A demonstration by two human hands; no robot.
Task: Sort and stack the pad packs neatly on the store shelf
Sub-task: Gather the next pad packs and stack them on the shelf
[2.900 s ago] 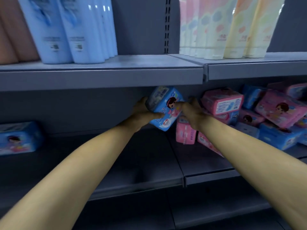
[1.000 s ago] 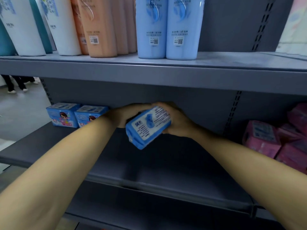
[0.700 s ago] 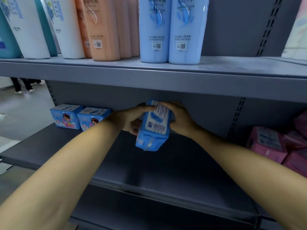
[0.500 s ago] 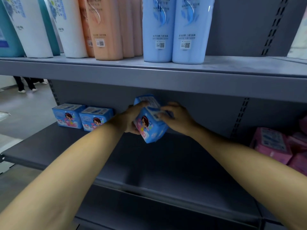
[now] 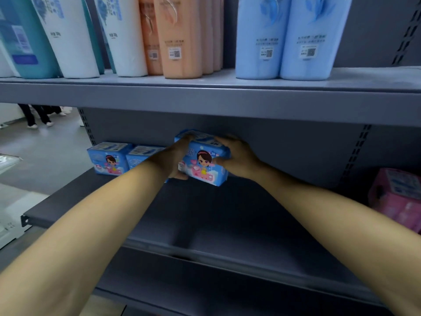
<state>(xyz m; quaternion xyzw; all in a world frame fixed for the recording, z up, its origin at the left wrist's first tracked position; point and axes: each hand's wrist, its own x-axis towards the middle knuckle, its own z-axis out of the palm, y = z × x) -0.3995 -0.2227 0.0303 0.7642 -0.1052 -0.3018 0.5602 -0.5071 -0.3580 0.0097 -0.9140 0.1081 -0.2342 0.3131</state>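
Note:
A blue pad pack with a cartoon girl on its front is held upright at the back of the grey middle shelf. My left hand grips its left end and my right hand grips its right end. Just to its left, two matching blue packs stand side by side against the back wall; the nearer one is partly hidden by my left wrist. Pink pad packs lie at the right edge of the same shelf.
The upper shelf hangs low over my hands and carries tall bottles: white and teal, orange, light blue. The shelf's left end borders an aisle where a person's legs show far back.
I carried the blue pack from the pink and blue pile on the right to the left section. I turned it over in both hands until its front faces me, upright beside the two blue packs.

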